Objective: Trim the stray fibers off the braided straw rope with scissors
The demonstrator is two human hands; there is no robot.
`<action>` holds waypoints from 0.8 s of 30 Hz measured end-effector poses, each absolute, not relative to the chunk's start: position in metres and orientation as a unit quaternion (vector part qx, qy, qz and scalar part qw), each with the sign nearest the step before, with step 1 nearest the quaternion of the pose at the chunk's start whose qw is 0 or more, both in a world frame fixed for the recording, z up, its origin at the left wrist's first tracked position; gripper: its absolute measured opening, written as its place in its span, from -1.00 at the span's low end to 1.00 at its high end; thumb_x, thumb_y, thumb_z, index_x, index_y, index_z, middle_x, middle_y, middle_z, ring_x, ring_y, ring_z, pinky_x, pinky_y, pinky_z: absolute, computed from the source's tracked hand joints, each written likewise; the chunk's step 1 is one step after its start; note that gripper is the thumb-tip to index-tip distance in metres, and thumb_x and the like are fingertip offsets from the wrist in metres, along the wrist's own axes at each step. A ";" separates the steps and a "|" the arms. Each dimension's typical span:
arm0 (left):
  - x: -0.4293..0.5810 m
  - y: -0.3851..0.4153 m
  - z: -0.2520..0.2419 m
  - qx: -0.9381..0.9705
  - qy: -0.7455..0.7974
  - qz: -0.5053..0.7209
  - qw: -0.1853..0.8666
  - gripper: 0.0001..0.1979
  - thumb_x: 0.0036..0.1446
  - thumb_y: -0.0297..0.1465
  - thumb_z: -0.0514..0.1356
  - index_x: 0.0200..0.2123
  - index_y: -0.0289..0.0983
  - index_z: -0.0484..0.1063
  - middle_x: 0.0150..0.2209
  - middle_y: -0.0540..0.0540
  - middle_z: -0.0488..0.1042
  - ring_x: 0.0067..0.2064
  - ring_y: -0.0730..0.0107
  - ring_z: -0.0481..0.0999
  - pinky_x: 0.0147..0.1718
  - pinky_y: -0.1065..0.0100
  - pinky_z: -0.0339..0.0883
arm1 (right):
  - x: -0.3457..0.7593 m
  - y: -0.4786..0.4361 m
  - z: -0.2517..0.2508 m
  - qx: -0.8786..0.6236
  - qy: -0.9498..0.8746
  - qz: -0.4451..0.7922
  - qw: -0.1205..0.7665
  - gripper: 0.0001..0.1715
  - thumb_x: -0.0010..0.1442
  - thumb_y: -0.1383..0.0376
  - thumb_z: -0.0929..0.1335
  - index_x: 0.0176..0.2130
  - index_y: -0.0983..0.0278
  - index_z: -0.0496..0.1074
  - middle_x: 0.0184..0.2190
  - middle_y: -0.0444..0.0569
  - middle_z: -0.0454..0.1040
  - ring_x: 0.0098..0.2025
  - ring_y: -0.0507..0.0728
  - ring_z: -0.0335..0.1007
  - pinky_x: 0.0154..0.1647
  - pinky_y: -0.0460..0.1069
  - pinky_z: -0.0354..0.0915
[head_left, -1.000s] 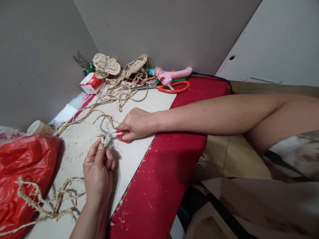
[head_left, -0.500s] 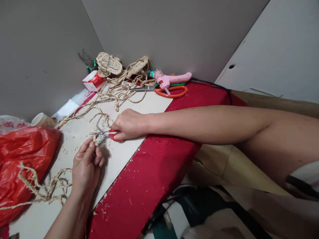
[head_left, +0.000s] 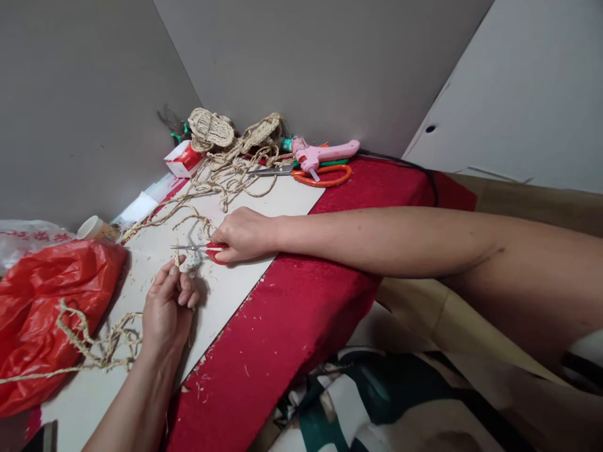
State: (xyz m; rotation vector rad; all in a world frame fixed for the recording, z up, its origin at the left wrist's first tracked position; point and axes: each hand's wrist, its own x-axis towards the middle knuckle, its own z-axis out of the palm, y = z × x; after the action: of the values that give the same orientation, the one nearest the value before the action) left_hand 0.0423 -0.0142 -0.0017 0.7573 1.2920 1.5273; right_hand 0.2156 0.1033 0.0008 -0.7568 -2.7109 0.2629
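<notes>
My right hand [head_left: 242, 234] is closed round the red handles of small scissors [head_left: 200, 247], whose blades point left over a white board [head_left: 245, 207]. Just below the blades, my left hand [head_left: 167, 307] pinches a short end of braided straw rope [head_left: 186, 263] between thumb and fingers. More of the rope [head_left: 101, 342] trails left from under my left wrist across the board. My right forearm lies across the red cloth [head_left: 301, 314] of the table.
A red plastic bag [head_left: 42, 301] lies at the left beside a paper cup [head_left: 94, 227]. At the back are tangled rope and woven straw soles [head_left: 211, 129], a red-and-white box [head_left: 183, 160], a pink glue gun [head_left: 325, 152] and orange scissors [head_left: 320, 176]. Grey walls close the corner.
The view has shifted slightly; both hands sit a little further left in the picture. The scissors and the pinched rope end stay together, with little visible change in the grip.
</notes>
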 end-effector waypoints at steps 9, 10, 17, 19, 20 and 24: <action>0.046 -0.018 0.001 0.263 0.475 0.618 0.568 -0.93 0.14 -0.49 0.26 -0.30 -0.35 0.41 -0.59 0.11 0.20 -0.64 0.67 0.07 -0.67 0.58 0.04 | 0.213 0.102 -0.007 -0.253 -0.951 0.086 0.158 -0.56 0.14 0.00 0.26 -0.28 0.27 0.52 -0.43 0.03 0.57 -0.49 0.05 0.24 -0.45 -0.02 -0.13; 0.047 -0.019 0.002 0.259 0.469 0.614 0.579 -0.95 0.16 -0.50 0.24 -0.31 -0.36 0.41 -0.59 0.11 0.19 -0.64 0.67 0.07 -0.67 0.58 0.03 | 0.213 0.101 -0.007 -0.248 -0.953 0.079 0.156 -0.56 0.15 0.01 0.26 -0.26 0.27 0.52 -0.42 0.03 0.57 -0.49 0.06 0.25 -0.45 -0.02 -0.13; 0.050 -0.022 0.006 0.229 0.444 0.598 0.627 -0.93 0.22 -0.54 0.16 -0.33 -0.37 0.42 -0.60 0.10 0.14 -0.64 0.66 0.05 -0.68 0.57 0.02 | 0.216 0.102 -0.002 -0.238 -0.961 0.060 0.130 -0.63 0.23 0.10 0.27 -0.32 0.28 0.54 -0.42 0.00 0.55 -0.48 0.02 0.19 -0.45 -0.02 -0.17; 0.050 -0.021 0.005 0.230 0.452 0.597 0.622 -0.94 0.21 -0.53 0.17 -0.32 -0.38 0.43 -0.60 0.11 0.15 -0.65 0.67 0.04 -0.68 0.57 0.01 | 0.217 0.105 -0.001 -0.239 -0.954 0.091 0.153 -0.68 0.23 0.16 0.29 -0.39 0.29 0.51 -0.49 -0.07 0.48 -0.51 -0.02 0.11 -0.44 -0.02 -0.17; 0.049 -0.021 0.005 0.235 0.459 0.596 0.615 -0.95 0.21 -0.52 0.18 -0.31 -0.38 0.44 -0.61 0.11 0.16 -0.65 0.67 0.03 -0.68 0.57 0.02 | 0.217 0.106 0.000 -0.243 -0.945 0.123 0.178 -0.70 0.22 0.18 0.30 -0.44 0.30 0.48 -0.53 -0.12 0.43 -0.52 -0.03 0.07 -0.44 -0.03 -0.16; 0.051 -0.021 0.002 0.297 0.489 0.586 0.574 -0.92 0.18 -0.44 0.24 -0.26 -0.35 0.47 -0.63 0.09 0.22 -0.65 0.65 0.02 -0.66 0.56 0.05 | 0.214 0.113 -0.003 -0.244 -0.849 0.362 0.299 -0.56 0.17 0.23 0.36 -0.64 0.32 0.22 -0.67 -0.26 0.08 -0.55 -0.09 -0.08 -0.46 -0.07 -0.12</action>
State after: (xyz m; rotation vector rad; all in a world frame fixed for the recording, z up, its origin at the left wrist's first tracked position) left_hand 0.0513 -0.0206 0.0018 0.6959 1.1453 1.3730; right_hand 0.2140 0.1134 -0.0026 -0.6473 -2.2548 0.9603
